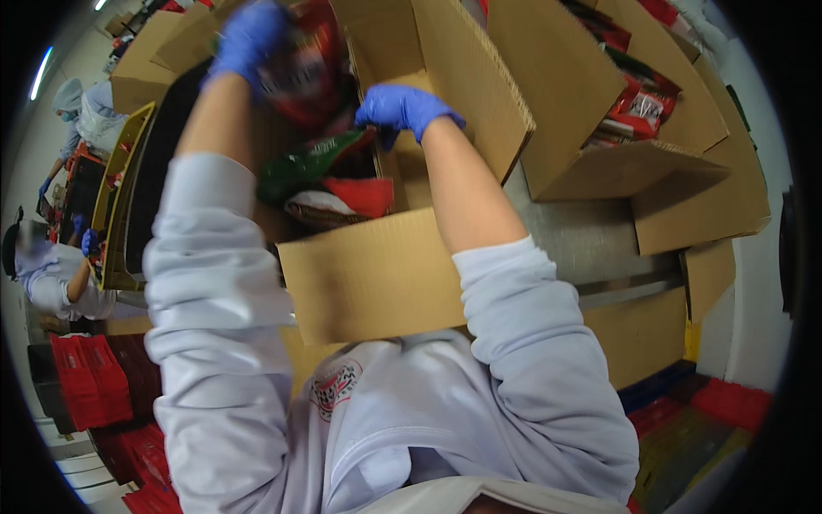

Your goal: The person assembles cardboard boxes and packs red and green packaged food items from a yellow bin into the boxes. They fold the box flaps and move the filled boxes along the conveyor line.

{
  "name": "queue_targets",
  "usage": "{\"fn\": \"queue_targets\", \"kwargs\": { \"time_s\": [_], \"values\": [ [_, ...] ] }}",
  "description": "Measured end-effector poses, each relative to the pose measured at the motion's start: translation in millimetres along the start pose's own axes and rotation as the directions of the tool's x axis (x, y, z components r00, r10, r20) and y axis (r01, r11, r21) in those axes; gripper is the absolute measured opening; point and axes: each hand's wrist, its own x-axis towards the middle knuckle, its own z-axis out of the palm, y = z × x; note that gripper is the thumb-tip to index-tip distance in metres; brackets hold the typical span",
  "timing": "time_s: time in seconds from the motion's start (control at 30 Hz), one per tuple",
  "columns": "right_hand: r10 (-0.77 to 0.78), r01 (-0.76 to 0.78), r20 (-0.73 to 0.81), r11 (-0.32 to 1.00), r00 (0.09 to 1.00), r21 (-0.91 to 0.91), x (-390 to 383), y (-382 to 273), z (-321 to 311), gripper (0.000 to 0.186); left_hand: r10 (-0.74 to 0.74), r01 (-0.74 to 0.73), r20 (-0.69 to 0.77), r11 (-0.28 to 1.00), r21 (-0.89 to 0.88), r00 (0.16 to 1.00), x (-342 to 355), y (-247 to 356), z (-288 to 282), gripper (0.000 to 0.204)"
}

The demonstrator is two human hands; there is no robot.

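Note:
My left hand (248, 38), in a blue glove and smeared by motion, grips the edge of a red printed bag (312, 73) above the left part of an open cardboard box (372, 278). The bag is blurred as well. Below it in that part lie a green bag (312, 164) and a red and white bag (351, 199). My right hand (409, 111), also gloved in blue, has its fingers curled over the cardboard divider (383, 163) in the middle of the box. Its fingertips come close to the green bag's upper end.
To the right stands another open carton (556, 103) holding several red bags (642, 107). Red crates (90, 381) are stacked at the lower left. Beyond a yellow crate (124, 197), two people in white (64, 265) work at the far left.

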Motion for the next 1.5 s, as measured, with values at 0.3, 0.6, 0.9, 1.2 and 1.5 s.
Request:
{"fn": "queue_targets", "kwargs": {
  "time_s": [0.3, 0.6, 0.9, 1.2, 1.5],
  "values": [
    [0.197, -0.186, 0.019, 0.952, 0.98, -0.242, 32, -19, -6, 0.029, 0.101, -0.192, 0.259, 0.915, 0.356, 0.961, -7, 2, 49, 0.028],
    [0.273, -0.291, -0.103, 0.926, 0.956, -0.241, 39, -9, -10, 0.036, 0.193, -0.161, 0.254, 0.977, -0.14, 0.948, 0, -41, 85, 0.033],
    [0.223, -0.224, -0.028, 0.958, 0.975, -0.179, 15, -12, -11, 0.029, 0.092, -0.085, 0.261, 0.996, -0.038, 0.961, -28, 10, 51, 0.056],
    [0.378, -0.41, -0.161, 0.867, 0.912, -0.284, 3, -29, -14, 0.04, 0.161, -0.169, 0.051, 0.92, 0.353, 0.986, -14, -9, 108, 0.099],
    [0.02, -0.06, -0.159, 0.966, 0.987, -0.251, 51, 16, -2, 0.053, -0.035, -0.301, 0.571, 0.822, 0.483, 0.82, -1, 0, 107, 0.041]
  ]
}}
